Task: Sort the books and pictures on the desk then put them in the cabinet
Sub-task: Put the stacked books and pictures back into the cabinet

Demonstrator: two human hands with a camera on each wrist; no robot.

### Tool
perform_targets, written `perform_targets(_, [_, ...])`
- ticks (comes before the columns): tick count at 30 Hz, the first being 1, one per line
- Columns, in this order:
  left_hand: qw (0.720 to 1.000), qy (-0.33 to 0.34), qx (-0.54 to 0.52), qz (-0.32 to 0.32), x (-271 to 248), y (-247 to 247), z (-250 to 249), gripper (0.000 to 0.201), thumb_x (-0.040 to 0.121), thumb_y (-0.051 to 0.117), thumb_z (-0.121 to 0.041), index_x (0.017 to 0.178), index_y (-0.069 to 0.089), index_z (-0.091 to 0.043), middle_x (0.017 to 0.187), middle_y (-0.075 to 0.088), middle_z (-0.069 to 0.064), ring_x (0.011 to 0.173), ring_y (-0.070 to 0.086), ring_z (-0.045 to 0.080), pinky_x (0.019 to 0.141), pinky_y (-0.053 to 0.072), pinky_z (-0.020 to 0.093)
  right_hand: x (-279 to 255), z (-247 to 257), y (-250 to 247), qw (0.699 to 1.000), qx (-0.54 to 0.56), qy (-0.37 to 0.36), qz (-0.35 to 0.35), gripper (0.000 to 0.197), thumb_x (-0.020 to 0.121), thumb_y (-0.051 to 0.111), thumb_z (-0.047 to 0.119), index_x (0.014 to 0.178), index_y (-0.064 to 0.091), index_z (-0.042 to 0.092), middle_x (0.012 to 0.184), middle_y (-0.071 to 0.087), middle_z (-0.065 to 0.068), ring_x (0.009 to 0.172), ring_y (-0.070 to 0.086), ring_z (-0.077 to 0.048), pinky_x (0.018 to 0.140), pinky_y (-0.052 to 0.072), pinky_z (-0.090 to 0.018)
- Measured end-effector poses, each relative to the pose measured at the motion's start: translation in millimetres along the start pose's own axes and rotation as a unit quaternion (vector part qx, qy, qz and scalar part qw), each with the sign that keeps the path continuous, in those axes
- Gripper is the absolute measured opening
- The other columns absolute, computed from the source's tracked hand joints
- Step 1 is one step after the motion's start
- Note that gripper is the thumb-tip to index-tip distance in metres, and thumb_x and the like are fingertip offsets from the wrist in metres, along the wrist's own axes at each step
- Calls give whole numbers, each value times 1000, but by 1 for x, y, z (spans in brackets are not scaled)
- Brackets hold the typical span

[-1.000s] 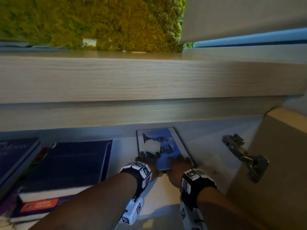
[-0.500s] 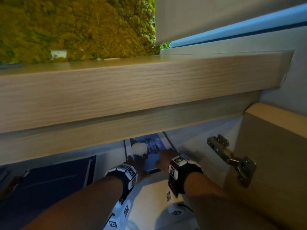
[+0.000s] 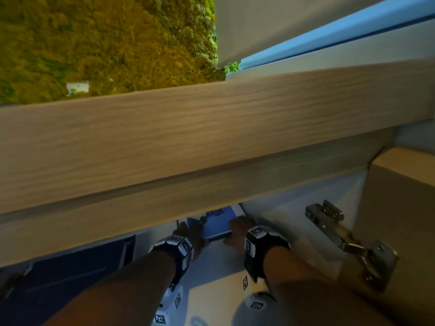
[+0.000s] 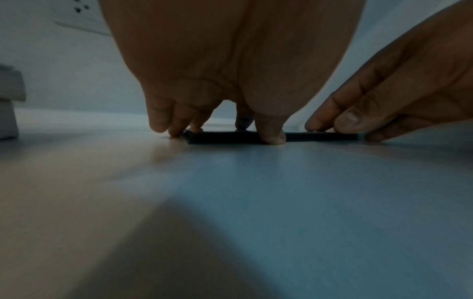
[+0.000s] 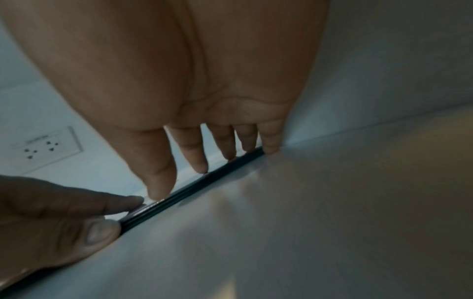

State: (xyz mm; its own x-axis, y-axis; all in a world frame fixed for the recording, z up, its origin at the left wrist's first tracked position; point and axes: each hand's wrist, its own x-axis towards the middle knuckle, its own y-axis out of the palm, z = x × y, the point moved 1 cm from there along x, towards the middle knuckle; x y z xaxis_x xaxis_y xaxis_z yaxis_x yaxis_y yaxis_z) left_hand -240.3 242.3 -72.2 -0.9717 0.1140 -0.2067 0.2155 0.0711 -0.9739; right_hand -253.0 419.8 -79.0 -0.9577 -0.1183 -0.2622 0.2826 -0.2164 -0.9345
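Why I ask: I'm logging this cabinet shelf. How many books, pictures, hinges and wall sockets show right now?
Books: 1, the dark blue book
Pictures: 1 showing, the blue picture; its edge looks layered, so more may lie beneath
Hinges: 1, the metal hinge
Wall sockets: 1, the white socket
Total: 4

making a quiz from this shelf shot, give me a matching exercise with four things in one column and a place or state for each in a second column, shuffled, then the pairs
Things:
1. blue picture
2. dark blue book
3. metal hinge
4. wall socket

Places or states:
A. fixed to the open cabinet door on the right
B. lying flat on the shelf floor under the fingers of the left hand and right hand
C. on the back wall of the cabinet
D. lying flat on the shelf at the left, apart from both hands

Pairs: 1-B, 2-D, 3-A, 4-C
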Motion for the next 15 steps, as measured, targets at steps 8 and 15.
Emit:
perform_targets(8, [997,-9,-72,-3,8,-5,-4,64,104,47,-39,158,18,-20,160,24,12,141,37,34,85,36,19,3,-4,1,999,14,-3,-44,37,96,53,33,69,30,25,77,33,-4,71,42,-21,62,32,-29])
perform_targets(15, [994,-24,-110,-13,-15,5,-1,88,91,63,-45,157,6,-39,157,15,22,121,54,44,94,52,43,-21,-1,-1,997,33,-2,-63,41,100,50,38,69,26,24,74,25,0,62,29,-16,54,24,-29])
